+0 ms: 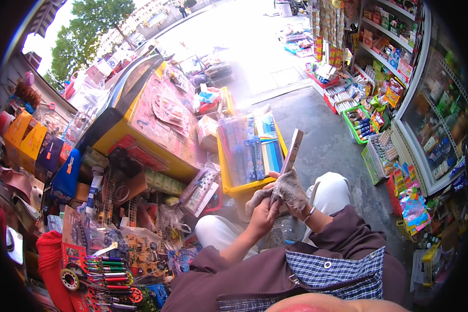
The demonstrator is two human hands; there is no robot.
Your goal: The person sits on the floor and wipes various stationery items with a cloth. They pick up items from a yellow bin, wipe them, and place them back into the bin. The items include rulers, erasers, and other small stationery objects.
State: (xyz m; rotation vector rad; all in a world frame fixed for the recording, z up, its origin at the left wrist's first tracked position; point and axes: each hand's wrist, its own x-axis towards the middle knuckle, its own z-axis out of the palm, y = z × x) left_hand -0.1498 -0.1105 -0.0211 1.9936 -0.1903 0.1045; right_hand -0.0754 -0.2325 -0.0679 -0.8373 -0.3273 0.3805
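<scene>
My left hand grips the lower end of a long flat packaged box that stands tilted upright over my knees. My right hand presses a grey-brown cloth against the box's lower part; the cloth also drapes over the left hand. Just beyond the box stands a yellow plastic bin holding several long clear-wrapped packs, some blue. I am seated, with pale trousers and a dark jacket over a checked shirt.
To the left, heaps of packaged toys, pens and tools surround a yellow-edged display table. At right, shelves and a glass-door cooler hold packaged goods, with crates on the grey pavement.
</scene>
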